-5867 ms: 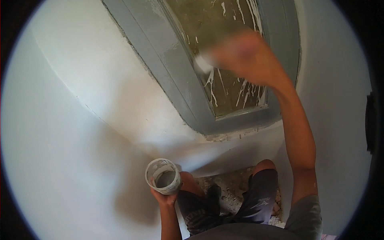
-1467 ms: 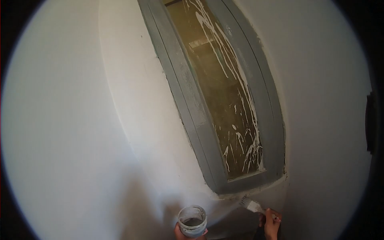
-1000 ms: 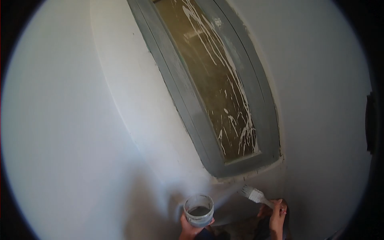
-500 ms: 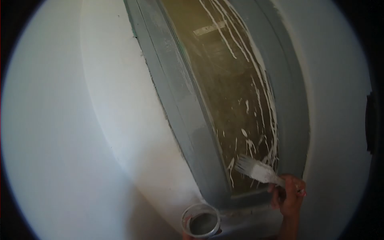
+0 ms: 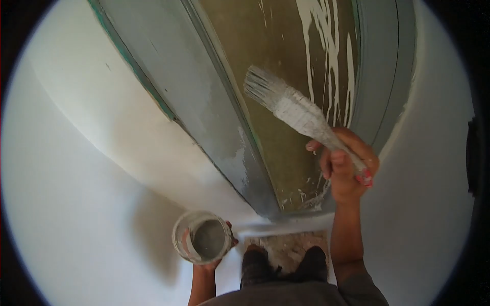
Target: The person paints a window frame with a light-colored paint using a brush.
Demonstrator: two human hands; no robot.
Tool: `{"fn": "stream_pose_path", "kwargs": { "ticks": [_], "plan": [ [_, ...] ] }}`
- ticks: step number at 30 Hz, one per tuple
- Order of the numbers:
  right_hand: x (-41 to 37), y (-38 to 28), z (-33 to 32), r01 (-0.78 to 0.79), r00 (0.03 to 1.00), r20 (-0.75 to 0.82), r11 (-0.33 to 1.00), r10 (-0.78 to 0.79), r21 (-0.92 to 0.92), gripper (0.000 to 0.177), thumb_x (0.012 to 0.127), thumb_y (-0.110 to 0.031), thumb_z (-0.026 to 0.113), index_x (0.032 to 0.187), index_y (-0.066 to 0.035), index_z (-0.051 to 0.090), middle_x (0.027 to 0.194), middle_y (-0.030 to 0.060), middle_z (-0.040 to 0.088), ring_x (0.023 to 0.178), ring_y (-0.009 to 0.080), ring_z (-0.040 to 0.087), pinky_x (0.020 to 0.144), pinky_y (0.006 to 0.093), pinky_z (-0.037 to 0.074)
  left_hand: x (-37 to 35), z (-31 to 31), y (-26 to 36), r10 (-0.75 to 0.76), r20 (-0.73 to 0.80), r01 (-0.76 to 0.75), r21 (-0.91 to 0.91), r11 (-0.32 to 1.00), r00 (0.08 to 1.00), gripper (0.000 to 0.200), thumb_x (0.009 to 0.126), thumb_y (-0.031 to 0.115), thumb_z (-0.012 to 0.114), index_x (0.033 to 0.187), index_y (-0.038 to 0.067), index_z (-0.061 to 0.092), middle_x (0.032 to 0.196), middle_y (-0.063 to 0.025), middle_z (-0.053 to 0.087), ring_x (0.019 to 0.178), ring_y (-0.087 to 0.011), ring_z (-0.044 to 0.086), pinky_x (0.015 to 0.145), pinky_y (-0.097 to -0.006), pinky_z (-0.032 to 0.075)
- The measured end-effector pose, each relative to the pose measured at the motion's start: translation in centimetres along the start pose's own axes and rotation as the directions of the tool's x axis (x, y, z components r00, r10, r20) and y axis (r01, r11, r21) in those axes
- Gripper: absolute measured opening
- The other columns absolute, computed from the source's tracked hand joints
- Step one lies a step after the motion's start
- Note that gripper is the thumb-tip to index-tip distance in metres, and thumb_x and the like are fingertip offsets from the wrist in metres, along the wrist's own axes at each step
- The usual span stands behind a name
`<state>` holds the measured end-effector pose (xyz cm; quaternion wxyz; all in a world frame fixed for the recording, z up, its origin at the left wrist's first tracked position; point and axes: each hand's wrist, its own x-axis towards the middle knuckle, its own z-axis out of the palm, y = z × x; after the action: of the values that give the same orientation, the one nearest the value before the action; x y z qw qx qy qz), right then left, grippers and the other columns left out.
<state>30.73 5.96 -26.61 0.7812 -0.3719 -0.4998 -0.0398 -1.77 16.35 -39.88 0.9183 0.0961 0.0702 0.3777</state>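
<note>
A paint-crusted brush [image 5: 301,108] is held in my right hand [image 5: 348,162], its bristles pointing up and left in front of the brown pane [image 5: 291,153]. My fingers wrap round its handle, which has a red end. Lower left, my left hand [image 5: 210,264] holds a clear round tub [image 5: 177,235] from below and the side, with grey paint in it. White drips [image 5: 331,61] run down the right part of the pane. Whether the bristles touch the pane cannot be told.
A grey frame [image 5: 178,86] surrounds the pane, with a green edge on its left. White wall [image 5: 97,178] lies on both sides. Below are my legs in dark trousers [image 5: 258,265] above a rough, stained floor patch [image 5: 291,247].
The view has tilted down, so my legs and the floor now show. My right hand has raised the brush up and left, nearer the camera. The tub appears further left and is fully in view.
</note>
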Motion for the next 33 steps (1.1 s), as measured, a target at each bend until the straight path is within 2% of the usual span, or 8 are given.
{"fn": "stream_pose_path", "kwargs": {
  "ticks": [3, 10, 14, 20, 25, 27, 31, 33],
  "plan": [
    [1.4, -1.9, 0.8, -0.149, 0.988, -0.029, 0.989, 0.148, -0.009, 0.023, 0.090, -0.007, 0.070, 0.106, 0.009, 0.070, 0.084, 0.0162, 0.073, 0.074, 0.0185, 0.071, 0.067, 0.0278, 0.055, -0.6, 6.0, 0.3, 0.069, -0.083, -0.049, 0.221, 0.974, 0.994, 0.079, 0.090, 0.071, 0.051, 0.139, 0.009, 0.053, 0.138, -0.0112, 0.056, 0.134, -0.0369, 0.046, 0.089, -0.0620, 0.042],
    [3.1, -5.6, 0.9, -0.203, 0.979, -0.018, 0.978, 0.202, -0.050, 0.023, 0.092, -0.009, 0.064, 0.105, 0.010, 0.069, 0.082, 0.0149, 0.073, 0.054, 0.0101, 0.058, 0.053, 0.0247, 0.046, -0.8, 10.4, -0.2, 0.072, 0.002, -0.071, 0.196, 0.978, 0.997, 0.081, 0.088, 0.070, 0.053, 0.137, 0.005, 0.053, 0.132, -0.0133, 0.060, 0.131, -0.0377, 0.049, 0.086, -0.0624, 0.044],
    [5.7, -6.6, 2.1, -0.149, 0.987, -0.064, 0.989, 0.148, 0.003, 0.025, 0.093, -0.011, 0.063, 0.104, 0.010, 0.070, 0.081, 0.0140, 0.073, 0.048, 0.0062, 0.049, 0.048, 0.0238, 0.041, -1.3, 12.1, -0.7, 0.208, -0.140, -0.170, 0.242, 0.955, 0.968, 0.073, 0.089, 0.069, 0.053, 0.132, 0.010, 0.057, 0.127, -0.0142, 0.062, 0.128, -0.0398, 0.051, 0.085, -0.0632, 0.045],
    [8.0, -7.2, 3.8, -0.104, 0.993, -0.056, 0.994, 0.104, -0.012, 0.021, 0.094, -0.008, 0.061, 0.104, 0.009, 0.070, 0.081, 0.0139, 0.073, 0.047, 0.0065, 0.050, 0.046, 0.0233, 0.040, -0.6, 12.0, 0.7, 0.202, -0.129, -0.172, 0.211, 0.962, 0.971, 0.073, 0.089, 0.070, 0.052, 0.132, 0.012, 0.057, 0.126, -0.0145, 0.062, 0.125, -0.0411, 0.052, 0.084, -0.0635, 0.044],
    [9.3, -7.4, 4.3, 0.024, 0.998, -0.055, 1.000, -0.023, 0.006, 0.021, 0.095, -0.007, 0.060, 0.106, 0.008, 0.069, 0.081, 0.0140, 0.073, 0.047, 0.0072, 0.050, 0.044, 0.0238, 0.040, 0.7, 12.1, 2.5, 0.357, -0.042, -0.303, 0.443, 0.844, 0.933, 0.069, 0.090, 0.066, 0.051, 0.132, 0.010, 0.057, 0.124, -0.0152, 0.063, 0.114, -0.0403, 0.058, 0.080, -0.0602, 0.048],
    [9.3, -6.8, 4.9, 0.055, 0.993, -0.110, 0.994, -0.045, 0.094, 0.022, 0.095, -0.009, 0.060, 0.107, 0.009, 0.068, 0.081, 0.0149, 0.072, 0.047, 0.0082, 0.051, 0.044, 0.0240, 0.040, -0.2, 15.1, 2.6, 0.264, -0.033, -0.240, 0.321, 0.916, 0.964, 0.064, 0.096, 0.058, 0.049, 0.131, 0.005, 0.057, 0.118, -0.0185, 0.067, 0.098, -0.0395, 0.067, 0.078, -0.0591, 0.057],
    [10.1, -6.3, 4.5, 0.099, 0.989, -0.124, 0.989, -0.085, 0.113, 0.030, 0.098, -0.018, 0.058, 0.107, 0.010, 0.067, 0.081, 0.0174, 0.071, 0.046, 0.0109, 0.052, 0.041, 0.0251, 0.039, -0.5, 16.5, 2.2, 0.259, -0.077, -0.228, 0.279, 0.933, 0.963, 0.068, 0.089, 0.058, 0.061, 0.133, 0.007, 0.054, 0.123, -0.0178, 0.063, 0.104, -0.0396, 0.064, 0.079, -0.0584, 0.056],
    [9.4, -6.6, 5.1, 0.204, 0.972, -0.133, 0.977, -0.195, 0.062, 0.036, 0.100, -0.024, 0.056, 0.106, 0.010, 0.067, 0.082, 0.0178, 0.070, 0.046, 0.0121, 0.053, 0.039, 0.0260, 0.039, 0.4, 15.6, 3.6, 0.197, 0.033, -0.199, 0.267, 0.943, 0.980, 0.070, 0.087, 0.059, 0.062, 0.133, 0.007, 0.054, 0.124, -0.0183, 0.063, 0.106, -0.0402, 0.063, 0.080, -0.0590, 0.055]
  ]
}}
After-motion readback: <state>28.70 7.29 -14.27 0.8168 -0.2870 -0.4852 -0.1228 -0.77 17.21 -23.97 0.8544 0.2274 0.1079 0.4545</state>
